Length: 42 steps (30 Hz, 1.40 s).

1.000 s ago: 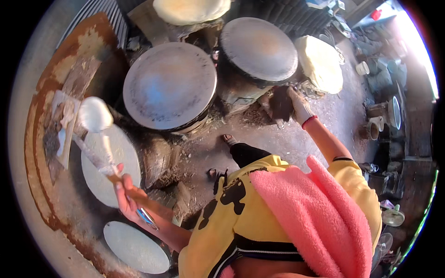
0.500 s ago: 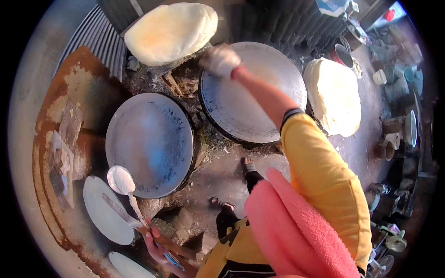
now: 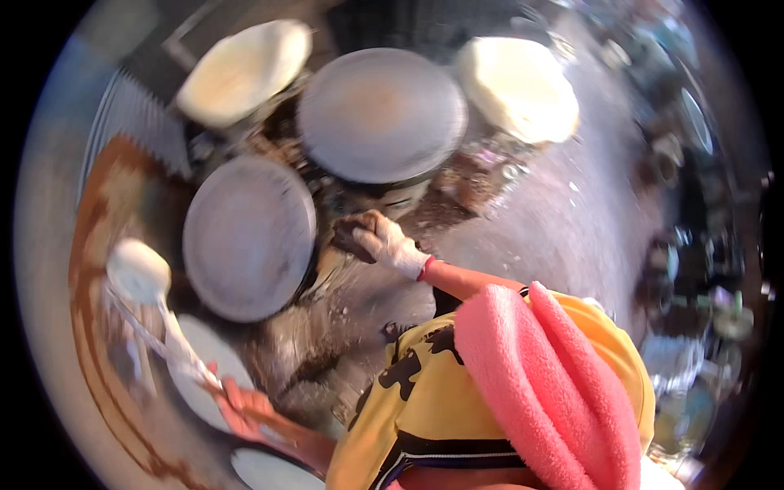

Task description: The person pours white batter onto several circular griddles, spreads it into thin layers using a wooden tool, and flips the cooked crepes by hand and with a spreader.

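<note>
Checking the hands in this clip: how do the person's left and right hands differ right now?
The left hand is bare and grips the handle of a white ladle; the right hand wears a pale glove and is closed on something dark I cannot make out. The left hand sits low, beside a white plate; the right hand reaches forward between the two grey round griddles. Both are blurred.

The right hand (image 3: 380, 239), in a pale glove, now sits low between the two round griddles, against the dark hearth, where half a second ago it reached up to the far rim of the upper griddle (image 3: 382, 113). The left hand (image 3: 241, 406) holds the white ladle (image 3: 139, 273) a little further left of the near griddle (image 3: 249, 237). The view is tilted and blurred by head movement.
</note>
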Each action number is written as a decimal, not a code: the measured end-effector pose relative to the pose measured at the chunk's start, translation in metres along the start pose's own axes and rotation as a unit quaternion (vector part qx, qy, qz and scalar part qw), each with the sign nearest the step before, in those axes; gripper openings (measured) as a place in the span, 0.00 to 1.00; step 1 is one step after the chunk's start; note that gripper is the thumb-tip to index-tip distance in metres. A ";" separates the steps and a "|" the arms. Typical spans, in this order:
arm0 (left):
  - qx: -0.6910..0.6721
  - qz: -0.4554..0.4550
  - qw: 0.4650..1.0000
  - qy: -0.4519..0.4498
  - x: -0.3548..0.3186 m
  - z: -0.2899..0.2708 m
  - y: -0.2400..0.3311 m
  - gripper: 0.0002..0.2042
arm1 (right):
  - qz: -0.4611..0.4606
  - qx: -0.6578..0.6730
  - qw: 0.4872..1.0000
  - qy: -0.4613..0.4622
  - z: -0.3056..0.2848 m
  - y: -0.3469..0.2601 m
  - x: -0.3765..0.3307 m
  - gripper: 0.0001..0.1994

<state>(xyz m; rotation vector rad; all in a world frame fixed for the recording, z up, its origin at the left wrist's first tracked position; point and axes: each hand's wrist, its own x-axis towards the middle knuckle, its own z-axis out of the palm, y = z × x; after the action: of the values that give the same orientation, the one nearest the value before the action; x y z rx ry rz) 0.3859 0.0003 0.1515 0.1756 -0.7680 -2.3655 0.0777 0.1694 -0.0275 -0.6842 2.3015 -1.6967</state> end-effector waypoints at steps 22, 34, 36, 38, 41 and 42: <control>-0.041 0.410 0.682 0.605 -0.285 0.041 -0.030 0.14 | 0.152 0.318 0.600 -0.718 0.534 -0.323 0.041 0.20; -0.081 0.442 0.485 0.750 -0.447 0.114 -0.183 0.13 | 0.086 0.020 0.246 -0.965 0.184 -0.172 -0.440 0.17; -0.057 0.507 0.449 0.734 -0.491 0.131 -0.246 0.18 | -0.020 -0.038 0.215 -0.976 0.166 -0.112 -0.483 0.22; -0.069 0.569 0.414 0.707 -0.527 0.157 -0.287 0.20 | -0.096 -0.157 0.195 -0.963 0.155 -0.094 -0.523 0.27; -0.093 0.638 0.368 0.670 -0.581 0.185 -0.349 0.17 | -0.253 -0.078 0.308 -0.914 0.158 -0.114 -0.587 0.33; -0.096 0.641 0.372 0.665 -0.601 0.197 -0.370 0.17 | -0.260 -0.117 0.353 -0.891 0.178 -0.115 -0.607 0.35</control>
<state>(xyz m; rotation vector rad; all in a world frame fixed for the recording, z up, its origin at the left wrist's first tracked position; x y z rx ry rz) 0.6019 0.6948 0.0633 0.8396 0.3042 -0.2367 0.7104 0.2807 -0.0421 -1.9080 0.4534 0.1628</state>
